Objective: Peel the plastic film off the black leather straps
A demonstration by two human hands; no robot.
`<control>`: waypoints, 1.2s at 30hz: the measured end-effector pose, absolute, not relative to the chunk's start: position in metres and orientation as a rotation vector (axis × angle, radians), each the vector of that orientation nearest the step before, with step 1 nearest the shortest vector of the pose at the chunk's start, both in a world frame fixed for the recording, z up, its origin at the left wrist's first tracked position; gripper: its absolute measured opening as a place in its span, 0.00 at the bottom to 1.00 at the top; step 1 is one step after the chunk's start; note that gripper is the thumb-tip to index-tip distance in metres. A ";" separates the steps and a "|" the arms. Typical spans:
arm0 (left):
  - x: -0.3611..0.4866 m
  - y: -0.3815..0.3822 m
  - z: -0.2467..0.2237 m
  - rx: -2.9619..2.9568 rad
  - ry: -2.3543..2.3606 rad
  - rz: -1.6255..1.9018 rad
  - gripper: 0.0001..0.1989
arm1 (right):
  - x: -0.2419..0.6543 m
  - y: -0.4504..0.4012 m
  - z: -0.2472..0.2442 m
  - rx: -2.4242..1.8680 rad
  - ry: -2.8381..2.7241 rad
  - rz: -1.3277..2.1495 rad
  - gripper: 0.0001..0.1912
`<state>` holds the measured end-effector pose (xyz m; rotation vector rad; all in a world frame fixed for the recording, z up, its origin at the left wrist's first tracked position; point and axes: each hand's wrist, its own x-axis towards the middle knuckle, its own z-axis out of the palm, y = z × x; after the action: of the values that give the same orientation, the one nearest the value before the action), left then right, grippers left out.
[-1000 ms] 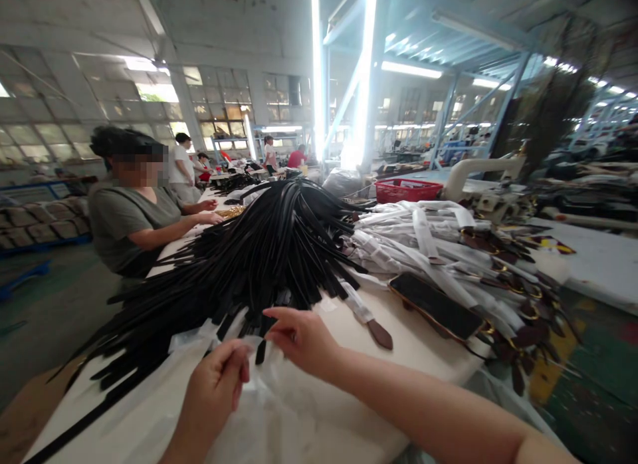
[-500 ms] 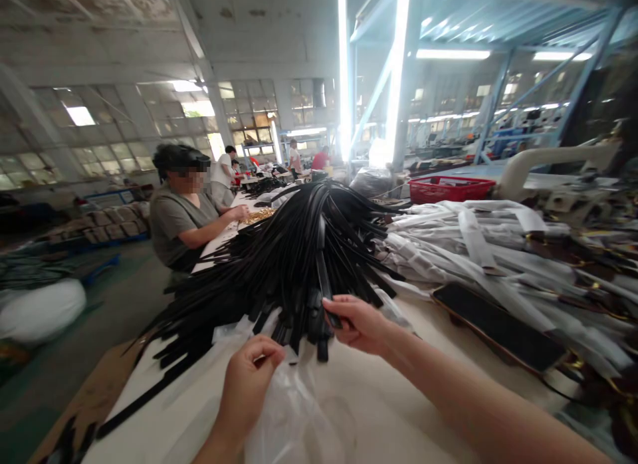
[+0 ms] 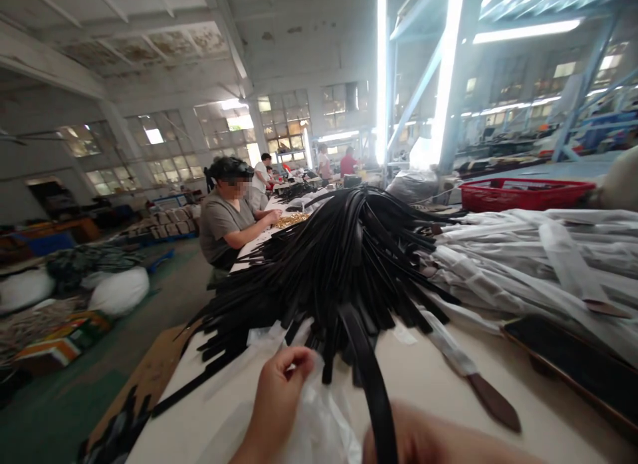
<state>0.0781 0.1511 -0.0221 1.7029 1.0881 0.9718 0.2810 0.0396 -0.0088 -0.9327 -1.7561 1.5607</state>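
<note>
A large heap of black straps (image 3: 319,264) drapes over the pale table (image 3: 199,384). One black strap (image 3: 371,377) curves out of its front towards me, its near end dropping past the lower frame edge. My right hand (image 3: 419,434), smeared by motion and partly cut off, is closed around that strap. Left of it, my left hand (image 3: 279,394) pinches the edge of a translucent plastic sleeve (image 3: 326,417) between thumb and finger. More of the thin plastic lies beneath this hand and against the heap's front.
White-wrapped straps (image 3: 538,251) are piled on the right, one with a brown tip (image 3: 493,401) sticking out. A black-topped board (image 3: 573,357) lies before them, a red basket (image 3: 523,195) behind. A co-worker (image 3: 226,218) stands at the table's left side, near gold-coloured pieces (image 3: 292,221).
My right hand has drawn the black strap out of the heap, down towards me. The left hand keeps its pinch on the plastic. The view has turned left.
</note>
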 end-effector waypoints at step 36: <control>0.081 0.141 -0.011 1.726 0.833 0.545 0.12 | 0.274 0.071 -0.009 -0.967 -1.721 1.080 0.15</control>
<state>0.0807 0.1415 -0.0113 1.7258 0.8327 0.5448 0.2736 0.0714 -0.0087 -0.9669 -1.7206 1.0797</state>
